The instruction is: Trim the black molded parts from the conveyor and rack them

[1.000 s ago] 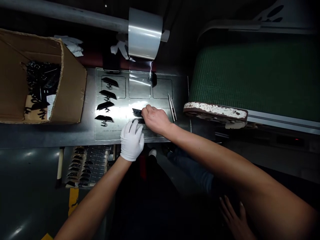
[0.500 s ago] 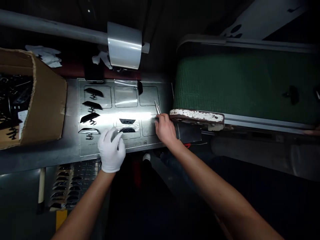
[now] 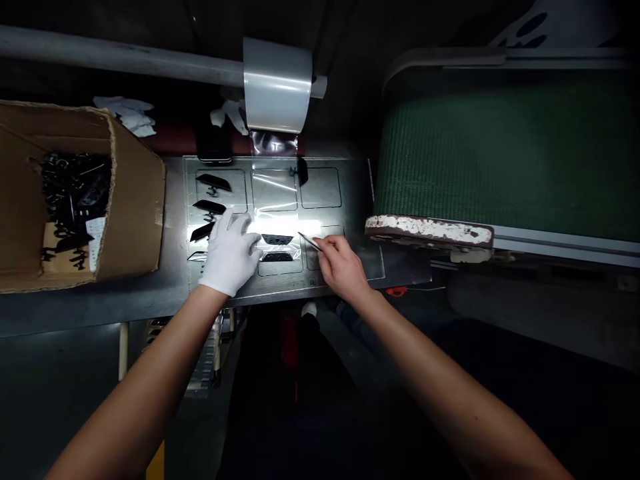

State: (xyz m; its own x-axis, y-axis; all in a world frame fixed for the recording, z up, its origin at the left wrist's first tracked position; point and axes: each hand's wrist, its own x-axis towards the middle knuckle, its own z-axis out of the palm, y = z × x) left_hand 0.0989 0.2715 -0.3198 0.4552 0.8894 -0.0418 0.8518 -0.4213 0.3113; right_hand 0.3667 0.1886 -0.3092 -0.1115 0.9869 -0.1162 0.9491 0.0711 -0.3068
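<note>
My left hand [image 3: 231, 257], in a white glove, is over the left part of the metal plate [image 3: 327, 200], its fingers apart and bent, with nothing seen in them. It partly covers black plastic parts, one of them a slanted black piece [image 3: 202, 231]. To its right, two black trapezoid pieces [image 3: 277, 239] lie on or under clear film [image 3: 275, 190]; which, I cannot tell. My bare right hand [image 3: 345, 268] is closed around slim, pointed metal tweezers [image 3: 311, 242]. Their tip points left, close to the film's right edge.
A cardboard box [image 3: 135, 213] of black parts stands at the left. The film comes off a roll [image 3: 278, 85] on a horizontal pipe [image 3: 125, 63]. A green conveyor belt [image 3: 500, 153] with a chipped white edge [image 3: 430, 229] is at the right. White gloves [image 3: 131, 115] lie behind.
My left hand has moved up over the black parts. My right hand has swung the tweezers leftward to the film's edge. The view has shifted left.
</note>
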